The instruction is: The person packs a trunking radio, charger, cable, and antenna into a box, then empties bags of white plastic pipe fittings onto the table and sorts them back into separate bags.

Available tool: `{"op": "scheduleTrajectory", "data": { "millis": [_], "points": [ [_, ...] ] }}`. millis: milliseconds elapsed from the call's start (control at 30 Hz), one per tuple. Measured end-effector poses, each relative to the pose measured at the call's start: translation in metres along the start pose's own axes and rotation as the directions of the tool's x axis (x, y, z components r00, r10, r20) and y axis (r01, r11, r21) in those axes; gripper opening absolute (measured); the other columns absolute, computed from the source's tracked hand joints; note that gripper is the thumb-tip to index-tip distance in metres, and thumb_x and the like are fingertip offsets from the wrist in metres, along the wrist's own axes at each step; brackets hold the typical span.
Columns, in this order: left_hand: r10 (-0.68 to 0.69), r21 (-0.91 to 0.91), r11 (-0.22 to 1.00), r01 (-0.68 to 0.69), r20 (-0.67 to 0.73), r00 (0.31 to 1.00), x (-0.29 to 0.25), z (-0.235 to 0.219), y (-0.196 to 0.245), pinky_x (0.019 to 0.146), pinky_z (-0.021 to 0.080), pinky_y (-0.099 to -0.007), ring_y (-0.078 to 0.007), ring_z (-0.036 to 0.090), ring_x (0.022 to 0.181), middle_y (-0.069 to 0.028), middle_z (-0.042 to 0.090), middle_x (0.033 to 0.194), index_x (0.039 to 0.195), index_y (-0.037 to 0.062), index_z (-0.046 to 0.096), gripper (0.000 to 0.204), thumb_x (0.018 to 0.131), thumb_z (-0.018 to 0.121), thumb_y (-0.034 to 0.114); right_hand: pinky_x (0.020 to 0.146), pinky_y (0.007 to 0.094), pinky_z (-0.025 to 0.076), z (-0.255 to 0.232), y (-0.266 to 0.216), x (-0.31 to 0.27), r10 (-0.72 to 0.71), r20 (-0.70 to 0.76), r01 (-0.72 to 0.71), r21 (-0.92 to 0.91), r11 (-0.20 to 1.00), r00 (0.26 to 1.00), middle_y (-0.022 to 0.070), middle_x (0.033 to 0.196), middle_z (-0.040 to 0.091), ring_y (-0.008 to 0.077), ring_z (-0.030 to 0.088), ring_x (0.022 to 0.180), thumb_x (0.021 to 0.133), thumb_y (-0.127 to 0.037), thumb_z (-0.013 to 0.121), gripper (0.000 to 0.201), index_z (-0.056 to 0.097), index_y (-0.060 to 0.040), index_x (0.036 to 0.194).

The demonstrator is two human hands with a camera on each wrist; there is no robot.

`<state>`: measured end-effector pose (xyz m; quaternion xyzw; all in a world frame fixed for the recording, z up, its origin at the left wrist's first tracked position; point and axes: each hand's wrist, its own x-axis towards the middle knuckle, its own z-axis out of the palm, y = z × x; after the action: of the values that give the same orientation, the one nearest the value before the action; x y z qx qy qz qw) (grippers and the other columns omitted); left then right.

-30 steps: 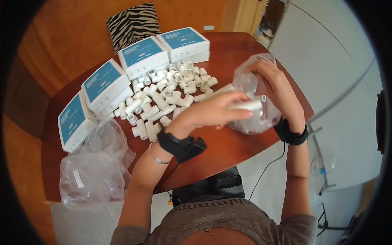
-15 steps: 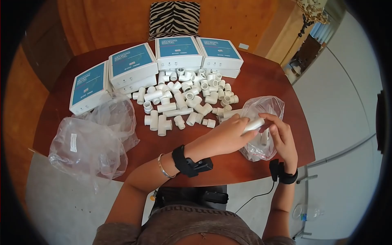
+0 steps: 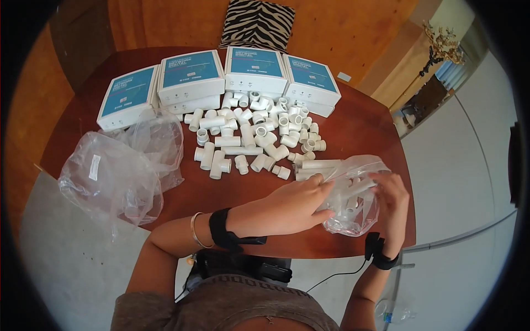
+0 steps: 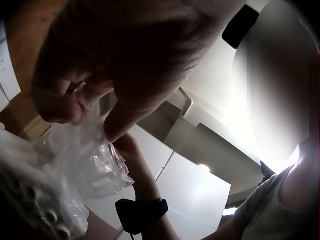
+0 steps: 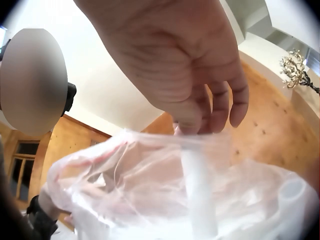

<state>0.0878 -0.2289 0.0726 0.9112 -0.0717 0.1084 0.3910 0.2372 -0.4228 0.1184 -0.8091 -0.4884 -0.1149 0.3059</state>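
Note:
A clear plastic bag (image 3: 361, 165) with white pipe pieces (image 5: 197, 195) inside stands at the table's right front. My left hand (image 3: 281, 208) pinches the bag's edge from the left; the left wrist view shows its thumb and fingertips gripping the film. On the opposite side, my right hand (image 3: 393, 201) holds the bag's rim between thumb and curled fingers, as the right wrist view shows (image 5: 180, 65). White pipes (image 3: 320, 164) lie just behind the bag, partly covered by it. A heap of white pipe fittings (image 3: 259, 129) spreads over the middle of the table.
White-and-blue boxes (image 3: 190, 71) stand in a row at the back, some stacked. Crumpled clear bags (image 3: 113, 176) hang over the table's left front edge. A zebra-patterned chair (image 3: 256, 25) is behind the table (image 3: 187, 207); pale cabinets (image 3: 458, 171) stand to the right.
The white pipe that my left hand held, then brought near the right hand, has left it and lies among those in the bag. Both hands have moved to the bag's rim.

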Motion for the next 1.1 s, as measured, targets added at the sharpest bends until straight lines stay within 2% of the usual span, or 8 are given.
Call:
{"op": "scheduleTrajectory", "data": {
  "millis": [67, 167, 267, 433, 500, 800, 933, 1100],
  "points": [
    [0.113, -0.016, 0.993, -0.117, -0.141, 0.984, -0.001, 0.002, 0.003, 0.070, 0.049, -0.0390, -0.0310, 0.060, 0.078, -0.0207, 0.052, 0.102, 0.133, -0.0079, 0.037, 0.058, 0.091, 0.059, 0.027, 0.084, 0.0392, 0.045, 0.002, -0.005, -0.002, -0.116, 0.190, 0.121, -0.013, 0.993, 0.975, 0.0105, 0.098, 0.064, 0.0279, 0.056, 0.095, 0.080, -0.009, 0.064, 0.020, 0.068, -0.0031, 0.099],
    [0.091, -0.201, 0.968, -0.150, -0.275, 0.957, -0.014, 0.003, -0.005, 0.066, 0.049, -0.0336, -0.0228, 0.059, 0.076, -0.0152, 0.053, 0.102, 0.137, 0.0000, 0.039, 0.056, 0.089, 0.062, 0.019, 0.095, 0.0446, 0.040, 0.011, -0.006, -0.010, -0.213, 0.220, 0.121, 0.369, 0.921, 0.952, 0.0128, 0.105, 0.064, 0.0348, 0.053, 0.109, 0.072, -0.055, 0.067, 0.060, 0.068, -0.0056, 0.106],
    [-0.130, -0.305, 0.946, 0.108, -0.053, 0.990, -0.049, -0.014, -0.012, 0.067, 0.049, -0.0273, -0.0157, 0.058, 0.082, -0.0095, 0.054, 0.104, 0.136, 0.0083, 0.045, 0.051, 0.088, 0.062, 0.014, 0.100, 0.0497, 0.035, 0.025, -0.004, -0.025, -0.262, 0.249, 0.194, 0.268, 0.944, 0.932, 0.0158, 0.129, 0.050, 0.0397, 0.038, 0.126, 0.053, -0.048, 0.083, 0.079, 0.062, -0.0069, 0.116],
    [-0.323, -0.301, 0.919, 0.253, -0.213, 0.922, -0.119, 0.003, -0.041, 0.076, 0.048, -0.0288, -0.0183, 0.057, 0.090, -0.0069, 0.055, 0.102, 0.122, 0.0085, 0.058, 0.036, 0.086, 0.062, 0.010, 0.102, 0.0583, 0.032, 0.067, 0.032, -0.034, 0.054, 0.218, 0.017, -0.309, 0.951, 0.974, 0.0246, 0.135, 0.038, 0.0502, 0.027, 0.128, 0.050, -0.015, 0.085, 0.083, 0.051, -0.0093, 0.126],
    [-0.321, 0.029, 0.922, 0.385, -0.497, 0.806, -0.140, 0.013, -0.053, 0.078, 0.047, -0.0326, -0.0234, 0.056, 0.089, -0.0088, 0.056, 0.100, 0.110, 0.0058, 0.062, 0.027, 0.083, 0.062, 0.005, 0.102, 0.0569, 0.033, 0.071, 0.060, -0.023, 0.094, 0.204, -0.029, -0.303, 0.953, 0.975, 0.0253, 0.133, 0.040, 0.0495, 0.028, 0.127, 0.049, -0.017, 0.086, 0.085, 0.051, -0.0097, 0.126],
    [-0.228, 0.080, 0.898, 0.434, -0.757, 0.612, -0.159, 0.038, -0.058, 0.072, 0.047, -0.0351, -0.0268, 0.057, 0.083, -0.0099, 0.060, 0.085, 0.088, 0.0011, 0.064, 0.014, 0.076, 0.062, -0.005, 0.099, 0.0373, 0.042, 0.073, 0.190, 0.069, 0.252, 0.549, -0.307, 0.008, 0.952, 0.797, 0.0179, 0.130, 0.053, 0.0329, 0.050, 0.121, 0.046, -0.028, 0.089, 0.093, 0.052, -0.0127, 0.129],
    [-0.207, 0.069, 0.897, 0.438, -0.808, 0.551, -0.162, 0.040, -0.058, 0.069, 0.047, -0.0350, -0.0275, 0.058, 0.078, -0.0104, 0.060, 0.081, 0.088, 0.0012, 0.064, 0.014, 0.076, 0.061, -0.005, 0.088, 0.0359, 0.049, 0.072, 0.203, 0.101, 0.332, 0.382, -0.243, -0.263, 0.934, 0.862, 0.0140, 0.109, 0.066, 0.0273, 0.062, 0.104, 0.049, -0.023, 0.088, 0.079, 0.059, -0.0111, 0.121],
    [-0.159, 0.089, 0.905, 0.415, -0.836, 0.526, -0.162, 0.039, -0.059, 0.067, 0.048, -0.0351, -0.0268, 0.059, 0.073, -0.0104, 0.060, 0.079, 0.088, 0.0008, 0.064, 0.014, 0.076, 0.061, -0.005, 0.079, 0.0353, 0.051, 0.088, 0.273, 0.131, 0.525, 0.318, -0.427, -0.329, 0.842, 0.790, 0.0131, 0.103, 0.068, 0.0240, 0.066, 0.092, 0.057, -0.013, 0.084, 0.068, 0.061, -0.0152, 0.121]
  ]
}}
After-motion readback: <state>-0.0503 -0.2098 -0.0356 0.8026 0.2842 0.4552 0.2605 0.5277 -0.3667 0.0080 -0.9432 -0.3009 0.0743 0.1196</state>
